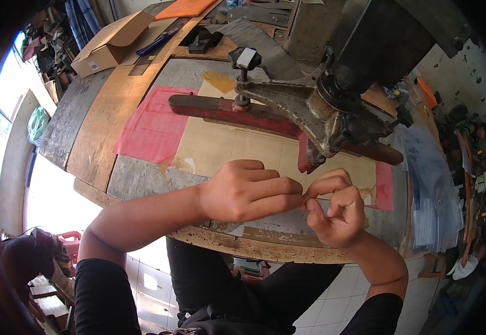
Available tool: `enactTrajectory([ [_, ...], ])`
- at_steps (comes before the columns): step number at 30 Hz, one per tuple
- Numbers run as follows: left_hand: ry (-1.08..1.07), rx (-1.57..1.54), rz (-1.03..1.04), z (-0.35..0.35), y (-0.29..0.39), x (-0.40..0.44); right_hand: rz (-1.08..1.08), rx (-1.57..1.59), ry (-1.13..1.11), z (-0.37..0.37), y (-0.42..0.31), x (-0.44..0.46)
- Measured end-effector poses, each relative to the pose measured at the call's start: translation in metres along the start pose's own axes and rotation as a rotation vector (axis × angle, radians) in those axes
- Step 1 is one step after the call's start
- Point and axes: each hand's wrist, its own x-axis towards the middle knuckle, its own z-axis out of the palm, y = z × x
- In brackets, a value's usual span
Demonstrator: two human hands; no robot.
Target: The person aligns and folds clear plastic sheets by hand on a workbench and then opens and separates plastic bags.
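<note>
My left hand (254, 191) and my right hand (338, 209) meet over the front of the workbench, fingertips touching. The left fingers are curled with the back of the hand up. On the right, thumb and index finger are pinched together near the left fingertips. Whatever lies between them is too small or hidden to make out. Just beyond the hands is a tan sheet (215, 149) on the bench, with a pink sheet (151, 125) at its left. A red metal bar (248, 118) of a clamp-like machine (310, 106) crosses above the sheets.
A cardboard box (111, 44) sits at the back left, beside a blue-handled tool (156, 42). The machine's dark column (382, 44) rises at the upper right. Clear plastic sheets (430, 190) hang at the bench's right side. The worn wooden front edge (265, 251) is close to my lap.
</note>
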Motion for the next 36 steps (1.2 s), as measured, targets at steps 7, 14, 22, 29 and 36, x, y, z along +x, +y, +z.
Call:
enactTrajectory([
  [7, 0.000, 0.012, 0.018, -0.001, 0.001, 0.000, -0.013, -0.024, -0.093, -0.004, -0.001, 0.001],
  [14, 0.008, 0.026, 0.023, -0.002, 0.001, 0.001, -0.002, -0.009, -0.093, -0.004, -0.001, 0.001],
  [22, 0.037, 0.097, 0.018, 0.004, 0.000, -0.004, -0.007, 0.011, -0.082, -0.002, 0.001, 0.002],
  [29, -0.027, 0.112, 0.000, 0.002, -0.001, -0.004, -0.009, 0.004, 0.049, 0.003, 0.003, -0.003],
  [36, 0.018, 0.071, 0.068, -0.004, -0.001, 0.005, -0.201, -0.185, 0.043, -0.002, -0.003, 0.012],
])
